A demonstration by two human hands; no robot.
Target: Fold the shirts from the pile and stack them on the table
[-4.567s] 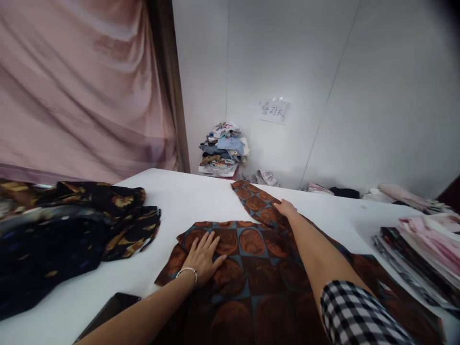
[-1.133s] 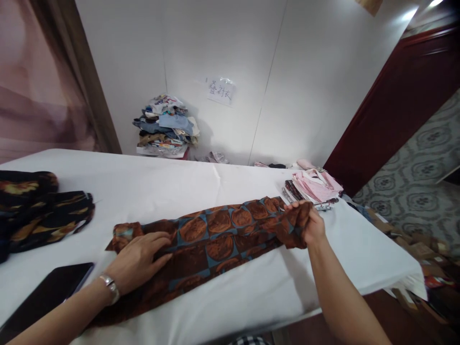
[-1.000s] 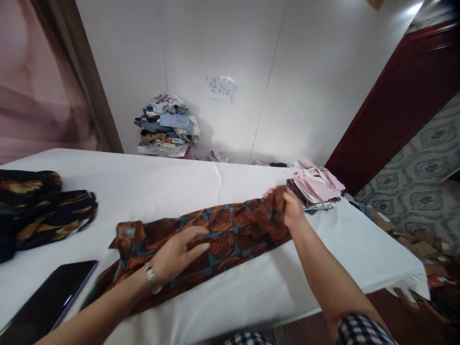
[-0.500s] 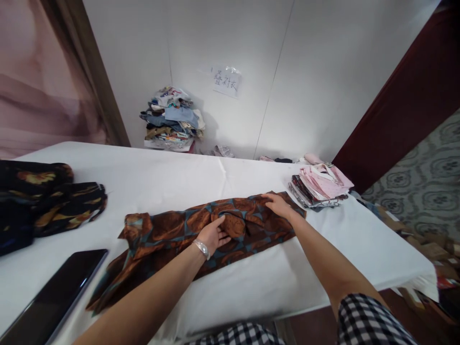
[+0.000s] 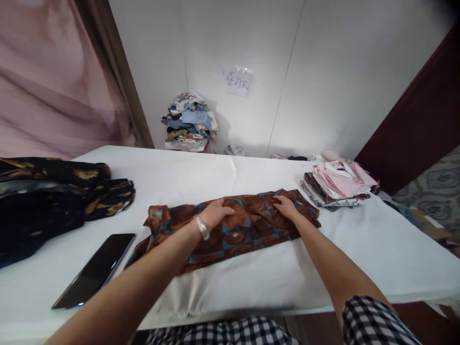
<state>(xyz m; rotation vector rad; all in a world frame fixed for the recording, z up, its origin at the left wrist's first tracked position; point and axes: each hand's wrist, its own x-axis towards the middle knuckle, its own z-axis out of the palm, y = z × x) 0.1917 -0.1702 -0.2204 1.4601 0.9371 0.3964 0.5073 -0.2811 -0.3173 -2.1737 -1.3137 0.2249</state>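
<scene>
A brown shirt (image 5: pixel 240 227) with a blue-and-rust pattern lies across the white table, folded into a long strip. On its middle, near the far edge, rests my left hand (image 5: pixel 214 213), palm down, thumb apart from the fingers. It wears a silver bracelet (image 5: pixel 202 227). Toward the strip's right end, my right hand (image 5: pixel 286 207) touches the cloth with its fingers apart. Part of the shirt's left end is hidden behind my left forearm.
A black phone (image 5: pixel 96 268) lies at the left, near dark flowered clothes (image 5: pixel 108 199). Folded garments with a pink shirt on top (image 5: pixel 341 179) stand at the right. A tall clothes pile (image 5: pixel 190 122) rises behind the table (image 5: pixel 201 170), below a handwritten paper sign (image 5: pixel 237 82).
My left hand has moved from the middle of the shirt to its far edge. The raised fold beside it now lies flatter. My right hand stays near the right end. The view has shifted left.
</scene>
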